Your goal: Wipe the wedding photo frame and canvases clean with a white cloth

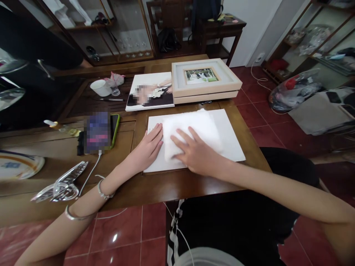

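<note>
A folded white cloth (pixel 205 129) lies on a flat white panel (pixel 233 147) near the front edge of the wooden table. My right hand (pixel 195 149) rests on the cloth with its fingers spread and palm down. At the panel's left side, my left hand (pixel 151 144) lies flat with straight fingers, its fingertips beside the cloth's left edge. Neither hand is wrapped round anything. The part of the cloth under my right palm is hidden.
Behind the panel are a photo print (pixel 152 88) and stacked picture frames (pixel 205 79). To the left lie a phone (pixel 115 129), a dropper bottle (pixel 65 128) and a silver hair clip (pixel 63 184). A white cup (pixel 100 88) stands farther back. A dark-sleeved person (pixel 41 40) is at the far left.
</note>
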Available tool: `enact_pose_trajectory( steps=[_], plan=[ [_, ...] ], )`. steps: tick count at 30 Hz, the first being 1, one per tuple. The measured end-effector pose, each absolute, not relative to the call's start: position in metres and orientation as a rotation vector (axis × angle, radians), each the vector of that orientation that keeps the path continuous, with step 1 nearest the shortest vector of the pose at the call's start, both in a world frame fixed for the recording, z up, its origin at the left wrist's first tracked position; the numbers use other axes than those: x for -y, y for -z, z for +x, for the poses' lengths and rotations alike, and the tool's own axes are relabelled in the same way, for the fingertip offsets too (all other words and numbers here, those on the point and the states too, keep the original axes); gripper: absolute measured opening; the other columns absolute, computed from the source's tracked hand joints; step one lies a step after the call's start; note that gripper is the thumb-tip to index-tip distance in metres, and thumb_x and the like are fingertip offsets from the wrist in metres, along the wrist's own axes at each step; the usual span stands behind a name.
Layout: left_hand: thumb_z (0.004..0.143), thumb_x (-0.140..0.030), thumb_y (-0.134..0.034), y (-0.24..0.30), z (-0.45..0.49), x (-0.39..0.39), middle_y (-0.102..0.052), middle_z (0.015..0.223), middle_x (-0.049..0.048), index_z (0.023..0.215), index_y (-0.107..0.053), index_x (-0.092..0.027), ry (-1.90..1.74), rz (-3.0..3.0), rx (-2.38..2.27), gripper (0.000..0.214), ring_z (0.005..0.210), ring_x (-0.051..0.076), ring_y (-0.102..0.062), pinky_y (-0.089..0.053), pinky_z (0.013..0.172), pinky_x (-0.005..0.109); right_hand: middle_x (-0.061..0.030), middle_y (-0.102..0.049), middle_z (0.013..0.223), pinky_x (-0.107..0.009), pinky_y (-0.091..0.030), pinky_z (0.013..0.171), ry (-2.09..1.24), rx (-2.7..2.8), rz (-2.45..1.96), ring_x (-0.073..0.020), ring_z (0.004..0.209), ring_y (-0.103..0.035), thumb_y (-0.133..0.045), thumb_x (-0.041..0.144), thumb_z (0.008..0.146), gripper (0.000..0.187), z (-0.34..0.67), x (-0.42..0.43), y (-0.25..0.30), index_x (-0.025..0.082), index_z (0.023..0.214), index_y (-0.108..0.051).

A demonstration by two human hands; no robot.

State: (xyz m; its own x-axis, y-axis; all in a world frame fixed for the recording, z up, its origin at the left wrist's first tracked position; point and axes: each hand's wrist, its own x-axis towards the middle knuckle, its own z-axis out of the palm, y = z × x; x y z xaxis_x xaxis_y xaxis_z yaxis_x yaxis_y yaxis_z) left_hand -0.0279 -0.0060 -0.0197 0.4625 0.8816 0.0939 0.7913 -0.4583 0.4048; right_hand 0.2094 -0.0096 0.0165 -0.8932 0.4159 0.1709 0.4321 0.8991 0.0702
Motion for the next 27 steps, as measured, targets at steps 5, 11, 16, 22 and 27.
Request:
enact_pose_trajectory(
  steps=[5, 11, 16, 22, 27],
  plan=[
    [0.102, -0.027, -0.026, 0.018, -0.029, 0.007, -0.025, 0.161, 0.0191, 0.152, -0.031, -0.011, -0.414, 2.442, -1.417, 0.053, 0.15, 0.03, -0.017, -0.02, 0.119, 0.056, -0.0152, -0.054, 0.142, -0.065, -0.034, 0.109, 0.048, 2.901, -0.519, -0.0388, 0.135, -0.044, -0.055, 0.024, 0.094, 0.02, 0.226, 0.071, -0.028, 0.02, 0.094, -0.074],
    [0.103, -0.031, -0.025, 0.017, -0.025, 0.01, -0.028, 0.16, 0.0165, 0.152, -0.031, -0.014, -0.436, 2.408, -1.438, 0.052, 0.15, 0.029, -0.019, -0.02, 0.119, 0.057, -0.0125, -0.051, 0.147, -0.058, -0.031, 0.114, -0.296, 2.92, -0.686, -0.0341, 0.141, -0.037, -0.06, 0.016, 0.085, 0.027, 0.235, 0.05, -0.041, 0.022, 0.109, -0.072],
    [0.104, -0.034, -0.025, 0.017, -0.022, 0.011, -0.027, 0.161, 0.0159, 0.152, -0.032, -0.012, -0.392, 2.408, -1.446, 0.054, 0.15, 0.029, -0.017, -0.016, 0.119, 0.059, -0.0128, -0.048, 0.149, -0.056, -0.027, 0.116, -0.17, 2.835, -0.96, -0.0319, 0.143, -0.035, -0.056, 0.015, 0.089, 0.035, 0.221, -0.007, -0.031, 0.018, 0.123, -0.066],
    [0.103, -0.038, -0.026, 0.012, -0.025, 0.008, -0.042, 0.153, 0.0155, 0.15, -0.037, -0.011, -0.615, 2.311, -1.489, 0.055, 0.143, 0.028, -0.038, -0.03, 0.118, 0.05, -0.0191, -0.046, 0.149, -0.064, -0.025, 0.113, 0.014, 2.736, -1.109, -0.0405, 0.141, -0.035, -0.048, 0.021, 0.095, 0.036, 0.188, -0.037, -0.015, 0.014, 0.128, -0.062],
    [0.105, -0.043, -0.026, 0.008, -0.025, 0.009, -0.036, 0.158, 0.0076, 0.155, -0.03, -0.019, -0.985, 2.114, -1.584, 0.056, 0.144, 0.022, -0.035, -0.028, 0.12, 0.041, -0.0152, -0.046, 0.15, -0.065, -0.024, 0.112, 0.081, 2.856, -0.766, -0.0393, 0.141, -0.035, -0.05, 0.021, 0.094, 0.03, 0.173, -0.015, -0.011, 0.02, 0.117, -0.07]
  ],
)
